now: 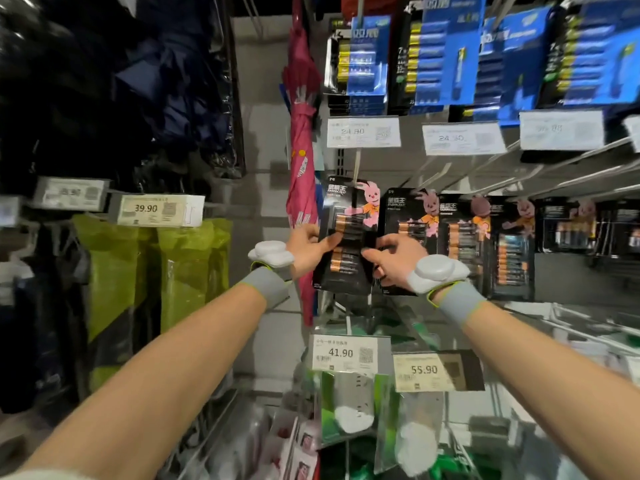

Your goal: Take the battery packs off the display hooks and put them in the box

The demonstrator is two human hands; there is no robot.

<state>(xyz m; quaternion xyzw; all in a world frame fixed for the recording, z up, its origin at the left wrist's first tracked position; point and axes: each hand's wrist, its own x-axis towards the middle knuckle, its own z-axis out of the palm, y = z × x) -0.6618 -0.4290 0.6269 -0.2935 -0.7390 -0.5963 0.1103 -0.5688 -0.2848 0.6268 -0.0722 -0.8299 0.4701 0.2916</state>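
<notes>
A black battery pack [349,216] with copper-topped cells and a pink rabbit hangs on a display hook [356,168] in the middle row. My left hand [308,252] grips its left edge, thumb across the front. My right hand [398,259] pinches its right edge, fingers curled. More black packs [464,233] hang on the hooks to the right. Blue battery packs [446,53] fill the top row. No box is in view.
A folded pink umbrella [303,140] hangs just left of the packs. Price tags [363,132] stick out on the hook ends above and below. Green bags [194,271] and dark goods hang on the left. Bulb packs [349,407] hang lower down.
</notes>
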